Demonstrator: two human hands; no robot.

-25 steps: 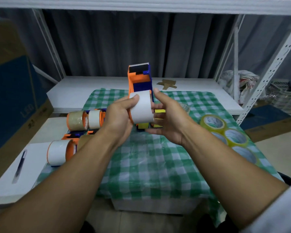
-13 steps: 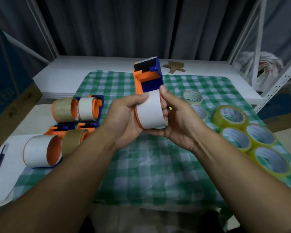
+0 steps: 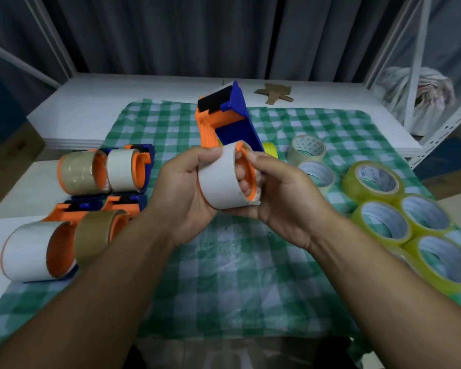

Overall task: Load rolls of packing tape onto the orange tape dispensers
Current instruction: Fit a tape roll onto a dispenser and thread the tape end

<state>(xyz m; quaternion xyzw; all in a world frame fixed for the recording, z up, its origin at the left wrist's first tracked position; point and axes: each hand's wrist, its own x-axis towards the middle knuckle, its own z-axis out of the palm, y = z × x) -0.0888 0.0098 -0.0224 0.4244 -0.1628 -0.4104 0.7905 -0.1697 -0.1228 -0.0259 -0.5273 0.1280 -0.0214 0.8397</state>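
I hold an orange and blue tape dispenser (image 3: 225, 123) above the green checked cloth (image 3: 237, 275), its cutter end pointing away from me. A white roll of tape (image 3: 218, 182) sits on its orange hub. My left hand (image 3: 181, 193) grips the roll from the left, thumb on top. My right hand (image 3: 280, 193) holds the roll and hub from the right, with fingers curled into the hub's open side. The dispenser's handle is hidden behind my hands.
Several loaded dispensers lie at the left: brown roll (image 3: 79, 171), white roll (image 3: 120, 169), large white roll (image 3: 27, 254), brown roll (image 3: 99, 235). Loose yellowish tape rolls (image 3: 373, 182) cluster at the right, clear rolls (image 3: 308, 150) behind. White shelf posts stand at the right.
The view has tilted down and nearer. The dispenser has leaned to the right, the roll now shows its orange hub side, and my right fingers have moved into the hub.
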